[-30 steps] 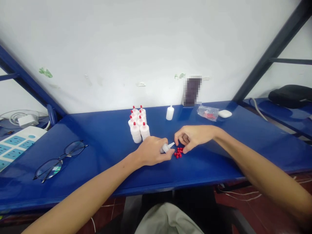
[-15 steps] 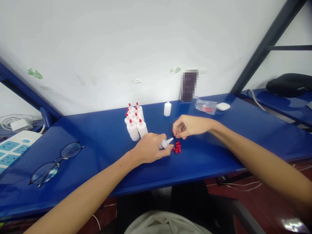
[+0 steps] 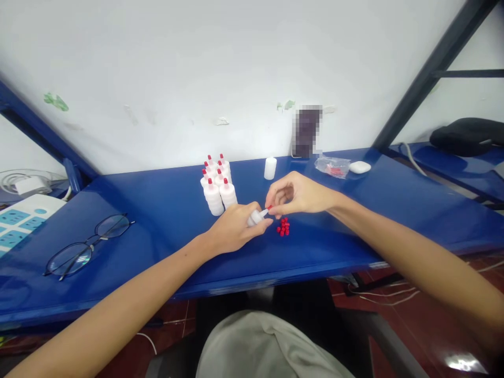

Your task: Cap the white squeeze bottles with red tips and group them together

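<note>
My left hand (image 3: pixel 235 227) is closed around a white squeeze bottle (image 3: pixel 255 217), tilted so its nozzle points to the right. Between the thumb and finger of my right hand (image 3: pixel 294 193) is a small red cap (image 3: pixel 270 207), at the tip of that nozzle. Whether the cap is seated cannot be seen. A little pile of loose red caps (image 3: pixel 283 227) lies on the blue table just below my right hand. To the left, several white bottles with red caps (image 3: pixel 212 198) stand upright in two rows. One uncapped-looking white bottle (image 3: pixel 270 168) stands farther back.
Eyeglasses (image 3: pixel 88 244) and a power strip (image 3: pixel 23 218) lie on the left of the blue table (image 3: pixel 165 210). At the back right are a blurred-out phone (image 3: pixel 307 131), a plastic bag with red pieces (image 3: pixel 333 167) and a white rounded case (image 3: pixel 359 167).
My right hand has moved left from beside the cap pile, bringing a red cap to the nozzle of the bottle in my left hand. The camera view has shifted slightly.
</note>
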`<state>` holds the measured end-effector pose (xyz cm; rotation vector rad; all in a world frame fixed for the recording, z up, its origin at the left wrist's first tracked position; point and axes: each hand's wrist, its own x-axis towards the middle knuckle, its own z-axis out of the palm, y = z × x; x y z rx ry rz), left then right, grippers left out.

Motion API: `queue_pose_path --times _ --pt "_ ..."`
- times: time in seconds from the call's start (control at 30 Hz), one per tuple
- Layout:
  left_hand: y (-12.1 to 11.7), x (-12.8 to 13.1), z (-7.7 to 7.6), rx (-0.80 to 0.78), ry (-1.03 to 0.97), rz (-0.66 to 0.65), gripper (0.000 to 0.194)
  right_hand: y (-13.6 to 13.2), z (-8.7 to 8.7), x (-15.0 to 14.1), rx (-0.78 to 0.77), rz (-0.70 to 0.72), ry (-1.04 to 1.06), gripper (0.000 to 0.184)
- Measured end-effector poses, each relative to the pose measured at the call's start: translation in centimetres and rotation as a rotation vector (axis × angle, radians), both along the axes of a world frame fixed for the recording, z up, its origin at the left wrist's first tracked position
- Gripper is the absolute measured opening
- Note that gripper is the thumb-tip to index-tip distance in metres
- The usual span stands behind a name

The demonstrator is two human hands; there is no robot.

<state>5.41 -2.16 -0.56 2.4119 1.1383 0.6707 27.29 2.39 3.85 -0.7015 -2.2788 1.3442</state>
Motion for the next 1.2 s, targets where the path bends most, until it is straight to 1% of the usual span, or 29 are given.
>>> queue_pose_path --times 0.1,0.17,0.23,0.33,0.4,0.53,0.67,0.77,0.93,1.03,1.1,1.13,1.2 --pt "0.2 -0.1 -0.1 -0.03 -0.045 0.004 0.037 0.0 0.2 0.0 0.052 -0.004 -0.039 0.031" --pt "0.3 -0.2 -0.2 -0.038 -0.078 0.006 0.036 -0.1 0.1 -0.2 0.132 -0.003 -0.049 0.03" --pt "0.3 -0.4 -0.4 -0.028 -0.112 -0.003 0.037 -0.3 0.0 -0.4 0.29 0.001 -0.058 0.027" --pt "0.3 -0.7 -0.6 -0.001 -0.148 -0.043 0.034 -0.8 -0.3 -0.9 0.588 0.017 -0.079 0.027" --pt "0.2 -0.8 -0.7 0.014 -0.147 -0.069 0.032 -1.1 -0.3 -1.1 0.7 0.042 -0.086 0.028" --pt "0.0 -0.7 -0.5 0.03 -0.147 -0.062 0.031 -1.3 -0.1 -1.3 0.748 0.059 -0.121 0.03" --pt "-0.1 -0.4 -0.3 -0.011 -0.19 -0.03 0.036 -1.1 0.0 -1.3 0.772 0.076 -0.184 0.032" --pt "-0.1 -0.5 -0.4 -0.037 -0.2 -0.028 0.037 -1.2 0.1 -1.5 0.761 0.087 -0.193 0.032" --pt "0.0 -0.6 -0.7 -0.02 -0.234 -0.018 0.036 -1.4 0.4 -2.0 0.729 0.079 -0.195 0.033" --pt "0.0 -0.6 -0.6 -0.056 -0.286 -0.024 0.037 -1.0 0.2 -2.0 0.724 0.072 -0.207 0.035" --pt "0.1 -0.6 -0.5 -0.12 -0.331 -0.036 0.039 -0.3 -0.5 -1.6 0.755 0.022 -0.162 0.037" --pt "0.1 -0.6 -0.4 -0.17 -0.355 -0.035 0.042 0.1 -0.9 -1.3 0.786 -0.029 -0.117 0.038" --pt "0.2 -0.7 -0.2 -0.282 -0.397 -0.017 0.049 1.0 -1.7 -0.7 0.841 -0.182 -0.06 0.038"
